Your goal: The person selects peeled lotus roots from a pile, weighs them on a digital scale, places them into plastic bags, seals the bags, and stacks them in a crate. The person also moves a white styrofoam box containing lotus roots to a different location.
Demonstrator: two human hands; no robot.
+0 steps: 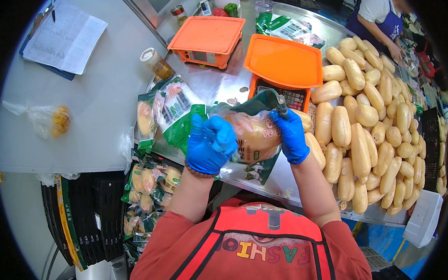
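Observation:
My right hand (pixel 291 136), in a blue glove, pinches the dark green upper edge of a clear printed plastic bag (pixel 255 139). Peeled lotus root segments fill the bag, which hangs over the metal table (pixel 278 182). My left hand (pixel 211 145), also gloved and with a beaded bracelet at the wrist, is at the bag's left side. Its fingers are curled and slightly blurred; whether they grip the bag cannot be told. Just left of it, flat green-and-white bags (pixel 178 110) lie beside a filled bag (pixel 146 120).
An orange scale (pixel 286 60) stands behind the bag, another orange scale (pixel 207 35) to its left. Peeled lotus roots (pixel 361 126) are heaped at right. Filled bags (pixel 148 181) lie below the table's left edge. A jar (pixel 157 63) tilts nearby. A co-worker (pixel 379 23) stands far right.

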